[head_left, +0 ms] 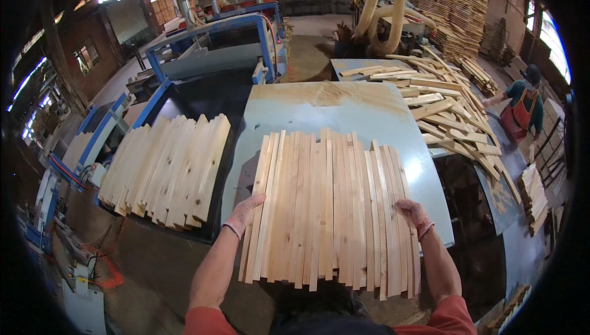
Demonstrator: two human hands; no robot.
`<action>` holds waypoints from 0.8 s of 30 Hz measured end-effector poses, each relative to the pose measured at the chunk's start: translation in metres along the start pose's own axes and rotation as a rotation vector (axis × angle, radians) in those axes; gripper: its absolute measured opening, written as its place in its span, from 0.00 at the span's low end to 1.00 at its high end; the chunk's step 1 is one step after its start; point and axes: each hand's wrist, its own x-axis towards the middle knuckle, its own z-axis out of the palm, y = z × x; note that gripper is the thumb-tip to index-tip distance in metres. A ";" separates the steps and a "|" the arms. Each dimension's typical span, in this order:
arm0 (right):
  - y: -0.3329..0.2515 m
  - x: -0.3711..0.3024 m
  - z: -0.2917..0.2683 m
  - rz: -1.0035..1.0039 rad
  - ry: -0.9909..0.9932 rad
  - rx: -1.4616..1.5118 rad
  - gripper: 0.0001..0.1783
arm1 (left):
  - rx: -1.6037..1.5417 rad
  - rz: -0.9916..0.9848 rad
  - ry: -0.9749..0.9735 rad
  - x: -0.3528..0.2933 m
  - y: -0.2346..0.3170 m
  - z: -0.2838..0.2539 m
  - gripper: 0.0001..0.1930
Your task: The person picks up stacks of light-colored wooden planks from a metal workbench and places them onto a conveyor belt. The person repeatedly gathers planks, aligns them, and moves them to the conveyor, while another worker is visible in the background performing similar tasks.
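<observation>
Between my hands lies a wide row of narrow wooden strips (326, 212), set side by side with uneven ends. Its far part is over the light blue-grey table (375, 104), and the near ends jut past the table's front edge toward me. My left hand (244, 213), in a pale knitted glove, presses against the row's left side. On the right side, my right hand (413, 215), gloved alike, grips the outermost strips. Both hands squeeze the row from its two sides; the fingertips are partly hidden.
Left, a second row of wooden strips (166, 169) lies on the black bed of a blue-framed machine (209, 27). A jumbled heap of strips (455, 114) covers a table at right. A co-worker (522, 104) in a red apron stands beyond it. Ducts (387, 15) hang behind.
</observation>
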 end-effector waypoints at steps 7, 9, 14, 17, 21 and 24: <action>-0.046 0.106 0.001 -0.055 -0.013 0.018 0.12 | 0.506 0.193 0.205 0.114 0.061 0.004 0.51; -0.057 0.125 -0.008 -0.155 -0.002 -0.044 0.15 | 0.720 0.104 0.212 0.136 0.089 0.020 0.58; -0.106 0.115 0.038 -0.116 0.103 -0.688 0.26 | 1.084 0.144 0.157 0.146 0.095 0.004 0.69; -0.128 0.071 0.092 -0.050 0.342 -1.455 0.40 | 1.022 0.230 0.178 0.143 0.081 -0.014 0.67; -0.086 0.109 0.014 -0.276 0.329 -1.185 0.40 | 0.870 0.180 0.088 0.150 0.082 -0.024 0.56; -0.085 0.107 0.036 -0.219 0.241 -0.922 0.40 | 0.718 0.146 0.148 0.152 0.068 -0.052 0.40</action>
